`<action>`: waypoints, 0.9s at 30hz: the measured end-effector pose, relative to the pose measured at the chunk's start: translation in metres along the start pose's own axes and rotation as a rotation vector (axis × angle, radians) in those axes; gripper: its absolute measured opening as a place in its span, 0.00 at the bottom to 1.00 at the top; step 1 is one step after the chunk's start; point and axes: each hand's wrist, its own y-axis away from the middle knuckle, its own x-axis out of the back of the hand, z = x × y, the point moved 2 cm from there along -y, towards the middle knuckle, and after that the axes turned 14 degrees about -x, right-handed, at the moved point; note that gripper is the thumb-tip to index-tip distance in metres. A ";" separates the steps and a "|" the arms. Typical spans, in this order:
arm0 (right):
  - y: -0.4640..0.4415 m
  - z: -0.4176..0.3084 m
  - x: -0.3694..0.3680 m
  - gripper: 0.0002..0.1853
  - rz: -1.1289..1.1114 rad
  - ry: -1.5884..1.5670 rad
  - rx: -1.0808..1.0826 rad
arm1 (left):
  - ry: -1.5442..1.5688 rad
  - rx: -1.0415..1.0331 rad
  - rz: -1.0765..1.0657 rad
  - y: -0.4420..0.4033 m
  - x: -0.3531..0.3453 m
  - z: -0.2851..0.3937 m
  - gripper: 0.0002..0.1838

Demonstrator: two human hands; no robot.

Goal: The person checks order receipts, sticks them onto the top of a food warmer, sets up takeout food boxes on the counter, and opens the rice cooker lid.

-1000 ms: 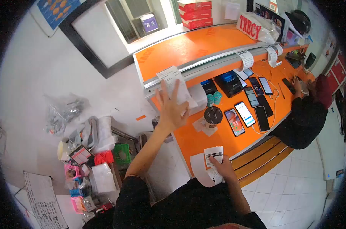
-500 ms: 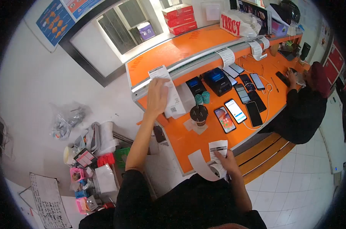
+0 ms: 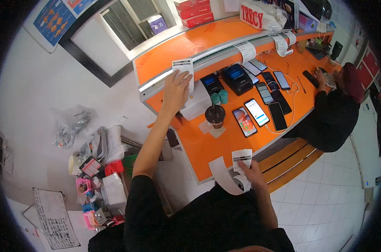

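Observation:
My left hand (image 3: 176, 90) reaches up to the counter's raised rail. Its fingers are bent over a printed paper receipt (image 3: 183, 65), whose top stands above the rail and whose lower end hangs down beside my fingers. Low at the desk's front edge, my right hand (image 3: 252, 173) pinches another printed receipt (image 3: 241, 155) between thumb and fingers. A long blank-sided paper strip (image 3: 221, 178) curls down from that hand in a loop. A white box-like surface (image 3: 197, 103) lies just below my left hand. Nearby stands a dark lidded cup (image 3: 215, 116) on napkins.
Several phones lie on the orange desk (image 3: 194, 151), beside black printers (image 3: 236, 80) and two teal rolls (image 3: 219, 97). More receipts (image 3: 245, 51) hang along the rail. A co-worker (image 3: 337, 109) sits at the right near a wooden bench (image 3: 291, 161). Cluttered bins (image 3: 93, 180) stand at left.
My left hand has moved right along the rail with the receipt, and the receipt's long lower part with the square code no longer shows. My right hand keeps its receipts. The view has shifted slightly.

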 end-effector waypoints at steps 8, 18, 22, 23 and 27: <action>0.002 0.002 -0.008 0.15 -0.063 -0.031 -0.037 | 0.081 0.003 0.028 -0.013 -0.002 -0.018 0.22; -0.020 0.024 -0.006 0.16 -0.001 -0.072 -0.043 | 0.065 -0.091 -0.003 -0.017 -0.010 -0.018 0.24; -0.026 0.022 -0.003 0.17 0.042 -0.026 -0.099 | 0.103 -0.110 -0.014 -0.023 -0.018 -0.012 0.24; -0.029 0.024 -0.002 0.17 0.078 0.001 -0.113 | 0.120 -0.093 -0.016 -0.025 -0.020 -0.010 0.24; -0.029 0.008 -0.008 0.17 -0.034 -0.080 -0.043 | 0.248 -0.011 -0.009 -0.040 -0.026 -0.004 0.25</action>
